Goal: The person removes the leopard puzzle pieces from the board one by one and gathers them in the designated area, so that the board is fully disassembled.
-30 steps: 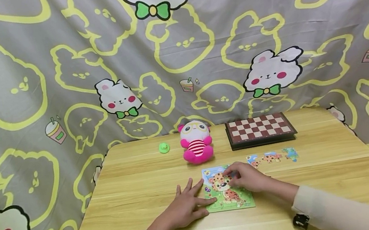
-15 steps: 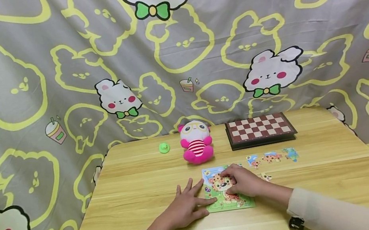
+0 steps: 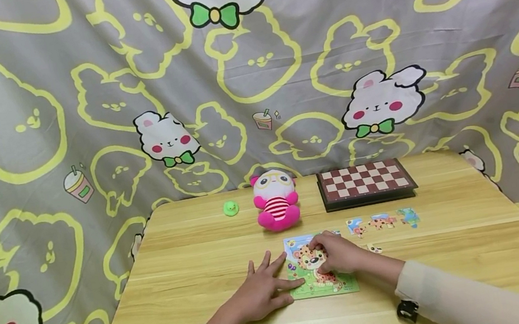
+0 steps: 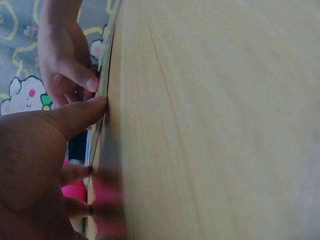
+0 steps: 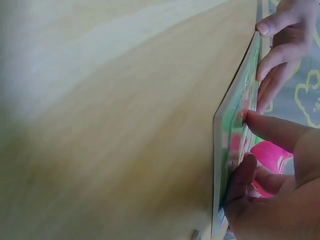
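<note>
A square jigsaw puzzle [image 3: 313, 290] with a cartoon leopard lies flat on the wooden table. My left hand [image 3: 262, 292] rests at its left side, fingers spread; one finger reaches onto the board and the thumb [image 4: 90, 106] touches its near edge. Over the puzzle's right half, my right hand [image 3: 342, 253] has thumb and fingers curled, tips about a piece's width apart on the leopard's face. It pinches a puzzle piece there, mostly hidden under the hand. In the right wrist view the thumb [image 5: 272, 129] and fingers [image 5: 242, 177] meet the picture surface.
Several loose puzzle pieces [image 3: 382, 222] lie right of the board, one [image 3: 374, 249] partly behind the right wrist. Farther back are a pink plush panda [image 3: 276, 199], a small green duck toy [image 3: 230, 208] and a checkered board box [image 3: 367, 182]. A patterned curtain [image 3: 235, 75] surrounds the table.
My right hand has shifted slightly left and down over the leopard's face, and its forearm has moved left, uncovering a loose piece beside the wrist. The left hand has stayed still.
</note>
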A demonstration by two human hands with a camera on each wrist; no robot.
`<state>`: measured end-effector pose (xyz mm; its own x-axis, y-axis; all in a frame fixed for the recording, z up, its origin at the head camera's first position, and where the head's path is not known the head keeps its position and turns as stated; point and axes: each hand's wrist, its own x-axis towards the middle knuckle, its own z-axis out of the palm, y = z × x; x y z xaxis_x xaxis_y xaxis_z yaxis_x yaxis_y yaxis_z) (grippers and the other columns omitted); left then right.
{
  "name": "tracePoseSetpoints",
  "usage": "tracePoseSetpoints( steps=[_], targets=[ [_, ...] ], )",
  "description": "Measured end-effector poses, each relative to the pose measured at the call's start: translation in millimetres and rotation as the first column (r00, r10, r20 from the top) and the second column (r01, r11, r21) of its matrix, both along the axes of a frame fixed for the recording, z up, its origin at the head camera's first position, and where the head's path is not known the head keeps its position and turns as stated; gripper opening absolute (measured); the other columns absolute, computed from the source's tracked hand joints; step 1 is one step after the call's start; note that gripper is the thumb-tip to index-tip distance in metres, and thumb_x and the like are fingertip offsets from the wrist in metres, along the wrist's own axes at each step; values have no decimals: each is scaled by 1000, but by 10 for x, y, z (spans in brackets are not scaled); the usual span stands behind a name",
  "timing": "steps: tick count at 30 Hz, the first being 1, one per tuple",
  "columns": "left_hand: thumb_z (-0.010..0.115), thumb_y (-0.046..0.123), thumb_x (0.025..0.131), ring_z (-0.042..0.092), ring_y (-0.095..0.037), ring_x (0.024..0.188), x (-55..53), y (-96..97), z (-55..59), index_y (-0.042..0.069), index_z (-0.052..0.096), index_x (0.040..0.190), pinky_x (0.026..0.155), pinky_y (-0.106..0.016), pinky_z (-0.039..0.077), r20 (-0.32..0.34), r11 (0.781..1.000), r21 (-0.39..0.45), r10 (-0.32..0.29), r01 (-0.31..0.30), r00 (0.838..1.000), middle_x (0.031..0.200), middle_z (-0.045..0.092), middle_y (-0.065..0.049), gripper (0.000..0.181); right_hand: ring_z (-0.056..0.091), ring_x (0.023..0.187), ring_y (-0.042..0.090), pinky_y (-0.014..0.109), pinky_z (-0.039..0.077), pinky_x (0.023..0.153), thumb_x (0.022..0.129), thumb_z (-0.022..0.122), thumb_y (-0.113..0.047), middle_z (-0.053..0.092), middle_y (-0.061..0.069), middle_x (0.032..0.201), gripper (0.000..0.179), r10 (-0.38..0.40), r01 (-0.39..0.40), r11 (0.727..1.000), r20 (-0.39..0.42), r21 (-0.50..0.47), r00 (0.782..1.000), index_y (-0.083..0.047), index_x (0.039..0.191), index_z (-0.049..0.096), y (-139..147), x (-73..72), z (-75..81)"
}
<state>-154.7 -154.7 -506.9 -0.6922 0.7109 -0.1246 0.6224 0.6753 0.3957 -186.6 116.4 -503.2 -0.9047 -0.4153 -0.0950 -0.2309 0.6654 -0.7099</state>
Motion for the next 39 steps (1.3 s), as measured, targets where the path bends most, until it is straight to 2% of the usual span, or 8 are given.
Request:
tracePoseSetpoints(
  steps=[9, 16, 29, 39],
  targets=[
    [62, 49, 101, 13, -52, 154, -7, -4, -22, 50, 57, 142, 107, -84, 17, 3, 1000, -4, 7, -7, 1000, 171, 22, -10, 42, 55, 100, 21, 48, 48, 98, 69, 92, -3, 57, 3, 105, 46, -15, 15, 1000, 22, 0, 1000, -10, 106, 66, -18, -28, 4],
    [62, 49, 101, 13, -52, 154, -7, -9, -25, 49, 58, 142, 106, -85, 18, 6, 1000, -4, 4, -4, 1000, 171, 22, -10, 42, 54, 95, 21, 44, 48, 92, 69, 91, 0, 57, 4, 101, 42, 10, -10, 1000, 25, -16, 1000, -9, 98, 62, -18, -37, -8],
    [62, 48, 101, 12, -53, 154, -12, -15, -30, 50, 57, 142, 107, -85, 17, 11, 1000, 2, 4, -4, 1000, 171, 21, -11, 42, 53, 96, 21, 39, 49, 88, 69, 89, 1, 56, 5, 103, 48, 27, -25, 998, 49, -49, 998, -8, 109, 64, 16, -68, 12],
    [62, 48, 101, 12, -52, 154, -18, -5, -27, 51, 57, 142, 107, -85, 16, 17, 1000, -2, 9, -9, 1000, 171, 21, -10, 42, 50, 85, 21, 34, 45, 75, 76, 83, 5, 55, 9, 97, 44, 42, -20, 984, 119, -176, 992, -9, 112, 61, 75, -71, 28]
  ],
)
